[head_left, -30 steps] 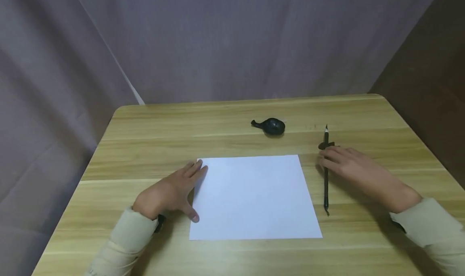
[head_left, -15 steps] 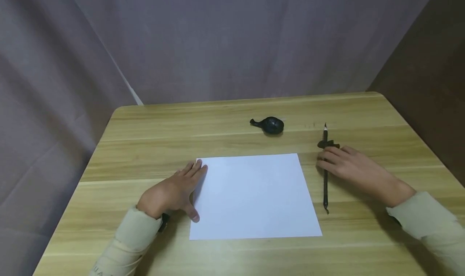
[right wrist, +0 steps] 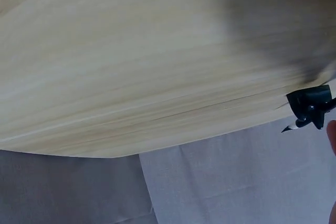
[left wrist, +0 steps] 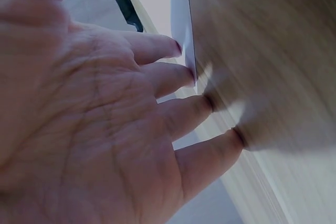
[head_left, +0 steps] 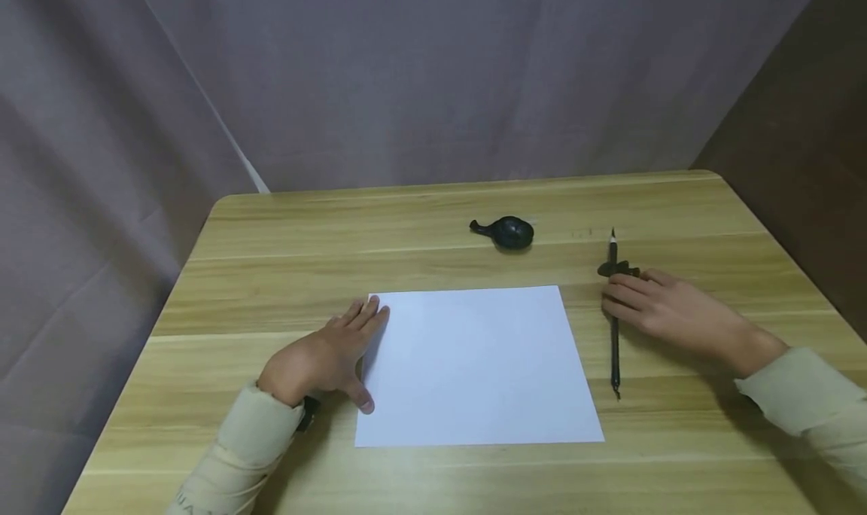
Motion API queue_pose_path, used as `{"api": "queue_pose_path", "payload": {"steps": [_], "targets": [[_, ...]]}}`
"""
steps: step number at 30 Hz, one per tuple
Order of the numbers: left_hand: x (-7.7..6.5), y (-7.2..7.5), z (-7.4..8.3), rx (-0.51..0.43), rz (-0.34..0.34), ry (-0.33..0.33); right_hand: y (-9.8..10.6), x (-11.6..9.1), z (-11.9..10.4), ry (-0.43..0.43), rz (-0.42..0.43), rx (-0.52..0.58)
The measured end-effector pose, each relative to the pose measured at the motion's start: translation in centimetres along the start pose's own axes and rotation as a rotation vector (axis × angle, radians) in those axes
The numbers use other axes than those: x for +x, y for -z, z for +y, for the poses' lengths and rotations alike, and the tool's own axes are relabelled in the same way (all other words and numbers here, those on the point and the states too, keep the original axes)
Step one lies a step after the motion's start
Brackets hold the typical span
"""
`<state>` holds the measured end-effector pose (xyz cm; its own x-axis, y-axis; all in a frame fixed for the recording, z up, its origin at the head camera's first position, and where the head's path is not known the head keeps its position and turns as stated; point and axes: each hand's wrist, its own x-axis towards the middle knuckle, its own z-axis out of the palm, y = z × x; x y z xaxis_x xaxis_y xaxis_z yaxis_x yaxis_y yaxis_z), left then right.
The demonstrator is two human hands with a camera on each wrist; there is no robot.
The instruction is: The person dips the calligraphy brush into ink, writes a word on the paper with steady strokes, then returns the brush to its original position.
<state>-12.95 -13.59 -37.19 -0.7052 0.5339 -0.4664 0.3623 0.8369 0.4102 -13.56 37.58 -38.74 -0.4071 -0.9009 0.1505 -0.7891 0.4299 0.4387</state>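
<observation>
A white sheet of paper (head_left: pixel 481 364) lies flat on the wooden table. My left hand (head_left: pixel 321 361) rests at its left edge, fingers spread, with fingertips at the far corner and thumb on the near side. In the left wrist view the fingers (left wrist: pixel 202 171) reach down to the paper's edge and the wood. To the right of the sheet, a writing brush (head_left: pixel 615 349) with a black handle lies tip away on a small dark brush rest (head_left: pixel 606 269). My right hand (head_left: pixel 667 312) pinches the handle just below the rest; its thumb is hidden. The right wrist view shows the brush's pale, dark-pointed tip (right wrist: pixel 293 126).
Beyond the paper lies a black, balloon-like object (head_left: pixel 512 233) with a narrow neck pointing left. Grey curtains (head_left: pixel 406 78) hang behind the table's far edge. A dark brown surface (head_left: pixel 799 146) borders the right side.
My right hand has settled on the brush handle, and both have shifted very slightly to the right. The left hand stays at the paper's edge.
</observation>
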Motion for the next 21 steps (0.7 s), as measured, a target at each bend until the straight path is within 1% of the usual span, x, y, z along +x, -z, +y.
{"api": "queue_pose_path", "payload": {"steps": [6, 11, 15, 21], "targets": [[0.0, 0.0, 0.1, -0.001, -0.004, 0.006, 0.1, 0.3, 0.0, 0.026, 0.089, -0.045], [0.0, 0.0, 0.0, 0.01, -0.007, 0.013, 0.7, 1.2, -0.4, 0.005, 0.155, -0.05], [0.0, 0.0, 0.0, 0.016, -0.009, 0.015, 1.5, 2.3, -1.0, -0.036, 0.217, -0.004], [0.1, 0.0, 0.0, 0.016, -0.008, 0.01, 2.1, 3.9, -1.8, -0.124, 0.344, 0.099]]}}
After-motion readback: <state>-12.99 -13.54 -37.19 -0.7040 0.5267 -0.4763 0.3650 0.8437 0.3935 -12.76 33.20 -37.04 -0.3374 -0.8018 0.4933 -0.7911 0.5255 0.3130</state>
